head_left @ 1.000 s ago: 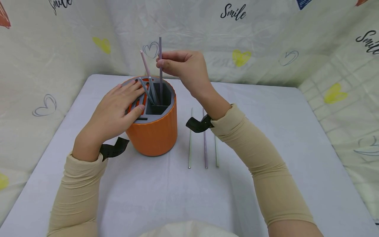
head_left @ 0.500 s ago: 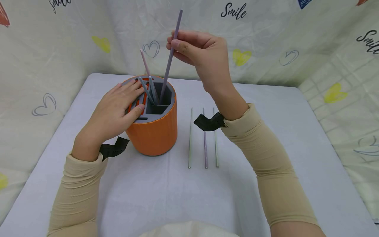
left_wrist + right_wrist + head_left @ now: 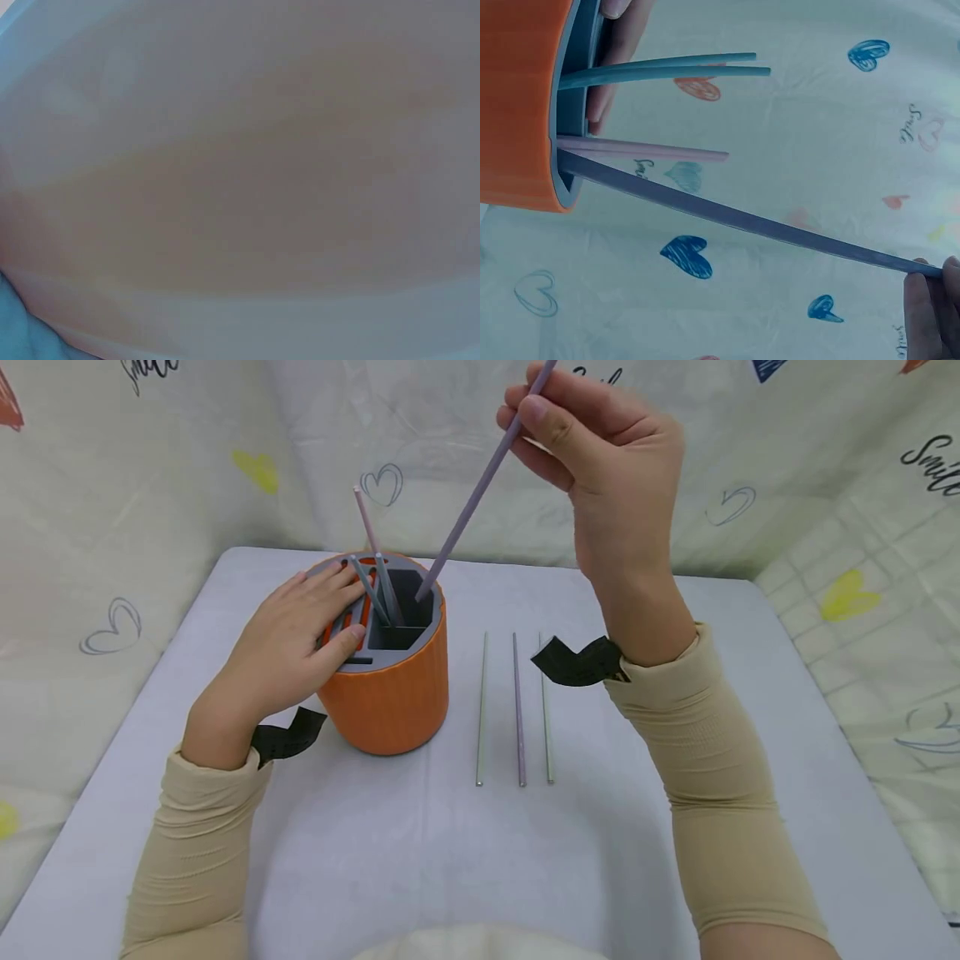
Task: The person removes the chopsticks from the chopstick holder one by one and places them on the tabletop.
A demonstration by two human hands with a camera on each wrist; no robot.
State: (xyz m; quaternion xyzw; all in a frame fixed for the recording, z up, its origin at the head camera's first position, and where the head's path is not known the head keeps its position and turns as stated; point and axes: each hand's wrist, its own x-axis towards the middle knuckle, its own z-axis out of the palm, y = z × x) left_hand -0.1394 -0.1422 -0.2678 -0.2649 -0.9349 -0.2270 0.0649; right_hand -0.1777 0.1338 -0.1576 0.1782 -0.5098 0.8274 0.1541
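My right hand (image 3: 622, 485) pinches a long thin purple stick (image 3: 474, 506) near its upper end, high above the right of an orange pen holder (image 3: 390, 714). The stick slants down left, its lower end at the mouth of the holder's dark open compartment. In the right wrist view, the purple stick (image 3: 727, 214) runs from the holder's rim to my fingertips. Two light-blue sticks (image 3: 386, 589) and a pink stick (image 3: 363, 517) stand leaning in the holder. My left hand (image 3: 288, 639) lies spread over the holder's grey slotted top. The left wrist view is a blur.
To the right of the holder, a pale green stick (image 3: 482, 718), a purple stick (image 3: 519, 718) and another pale green stick (image 3: 547, 727) lie side by side on the white table (image 3: 420, 860). A printed curtain (image 3: 465, 468) hangs behind.
My right hand has moved up and right with the purple stick, which has risen from deep in the holder and tilted over. My left hand has stayed in place.
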